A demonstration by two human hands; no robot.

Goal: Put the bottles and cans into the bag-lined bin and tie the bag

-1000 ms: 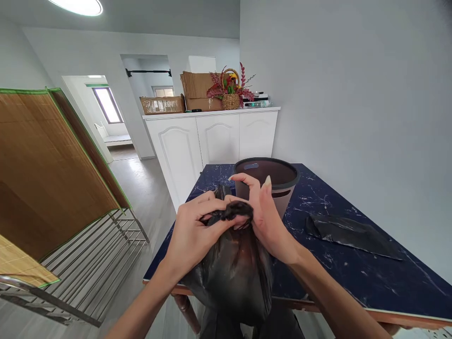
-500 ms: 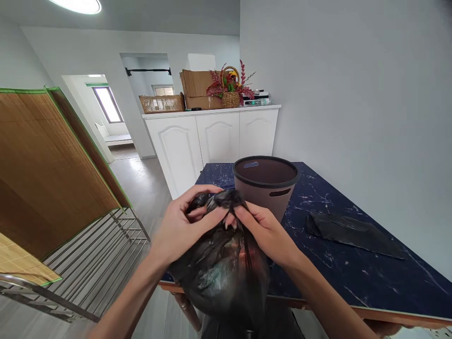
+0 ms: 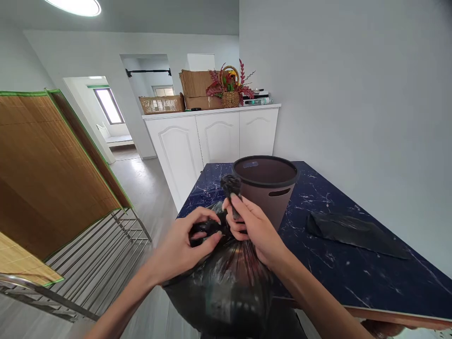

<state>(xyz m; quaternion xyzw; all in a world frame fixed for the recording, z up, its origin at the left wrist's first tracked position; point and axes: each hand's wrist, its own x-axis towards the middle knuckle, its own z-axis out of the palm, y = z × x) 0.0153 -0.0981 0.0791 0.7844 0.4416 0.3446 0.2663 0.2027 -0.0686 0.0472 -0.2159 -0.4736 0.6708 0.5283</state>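
A full black garbage bag (image 3: 226, 287) bulges at the near edge of the table, with reddish and pale contents showing faintly through its thin plastic. My right hand (image 3: 249, 219) is closed around its gathered neck, and a crumpled tuft of plastic sticks up above the thumb. To the left, my left hand (image 3: 197, 240) curls its fingers and thumb around another black fold of the same bag. Just beyond my hands stands a brown trash can (image 3: 263, 197) with a black rim and cut-out handles, upright on the table.
A folded black plastic bag (image 3: 355, 234) lies on the right of the dark blue marbled table (image 3: 328, 278). Left of me is a metal rack (image 3: 95, 263) with bamboo mats (image 3: 52, 165). A white cabinet (image 3: 219, 136) behind bears cardboard boxes (image 3: 201, 87) and a flower basket (image 3: 230, 98).
My hands have moved apart from the bunched bag top. The right now grips the neck with the tuft raised, while the left has shifted lower on a side fold.
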